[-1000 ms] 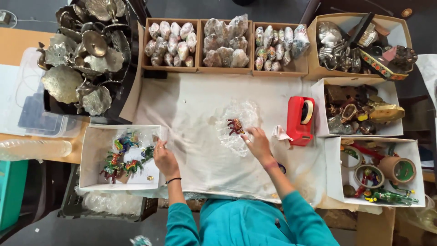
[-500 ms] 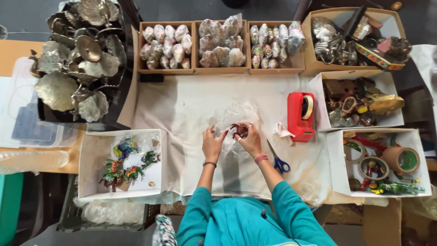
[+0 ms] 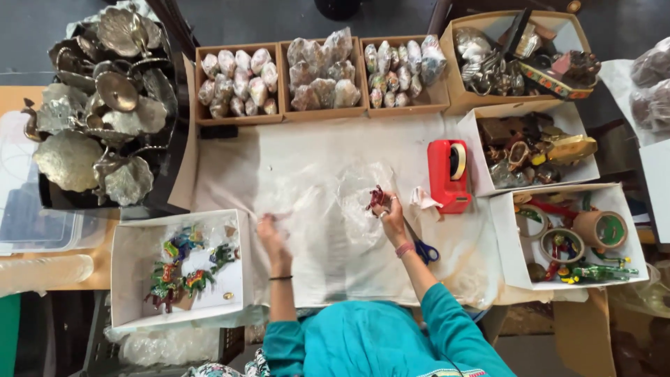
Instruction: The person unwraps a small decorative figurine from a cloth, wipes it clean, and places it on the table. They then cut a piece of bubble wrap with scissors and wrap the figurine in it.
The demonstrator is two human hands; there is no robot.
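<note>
A small red figurine [image 3: 375, 198] is held between the fingertips of the right hand [image 3: 391, 215], just above a sheet of clear plastic wrap [image 3: 328, 209] that is spread on the white cloth [image 3: 230, 174] covering the table. The figurine is seen at the upper right part of the wrap, a little left of the red tape dispenser [image 3: 449, 174]. The left hand [image 3: 271, 234] is laid on the left part of the same wrap, with the fingers pinched on its edge; the grip itself is blurred, so how tightly it is closed cannot be told. A dark band is worn on the left wrist and a pink one on the right.

Blue-handled scissors [image 3: 421, 249] are lain on the cloth just beside the right forearm. A crumpled bit of white paper [image 3: 423, 199] is seen touching the dispenser's left side. To the left of the left hand, a white box [image 3: 129, 279] is placed holding several colourful painted figurines [image 3: 183, 269]. Along the far edge of the cloth, three cardboard trays [image 3: 321, 70] of wrapped pieces are lined up. On the right, a white box with rolls of tape [image 3: 601, 229] is set near the dispenser.
</note>
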